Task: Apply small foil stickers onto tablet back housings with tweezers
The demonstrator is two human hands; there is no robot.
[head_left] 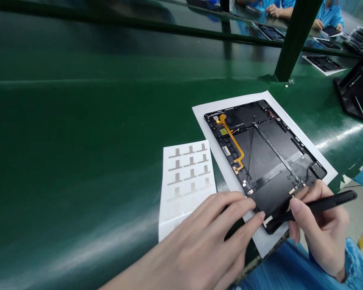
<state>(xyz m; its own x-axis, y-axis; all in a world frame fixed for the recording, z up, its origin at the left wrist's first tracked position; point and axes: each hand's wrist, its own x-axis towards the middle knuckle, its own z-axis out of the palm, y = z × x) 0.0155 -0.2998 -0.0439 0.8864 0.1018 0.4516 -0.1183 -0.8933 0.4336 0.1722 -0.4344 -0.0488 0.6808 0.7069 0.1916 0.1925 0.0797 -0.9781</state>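
Note:
An opened tablet housing point(254, 161) lies on a white sheet point(322, 169), with an orange flex cable point(234, 141) along its left side. My right hand point(323, 229) is closed around black tweezers point(329, 202), whose tip points at the tablet's near corner. A small pale sticker point(268, 220) sits at that corner, beside the tip; whether the tips grip it I cannot tell. My left hand point(211, 237) reaches over from the left, fingers stretched out, fingertips at the tablet's near edge. Partly under that hand is a sheet of grey T-shaped stickers point(186, 173).
A green post point(296, 44) rises from the green bench point(93, 133) behind the tablet. A black rack point(358, 88) stands at the right. Across the bench, other people's hands point(274, 11) are near more tablet housings point(325, 63) on white sheets.

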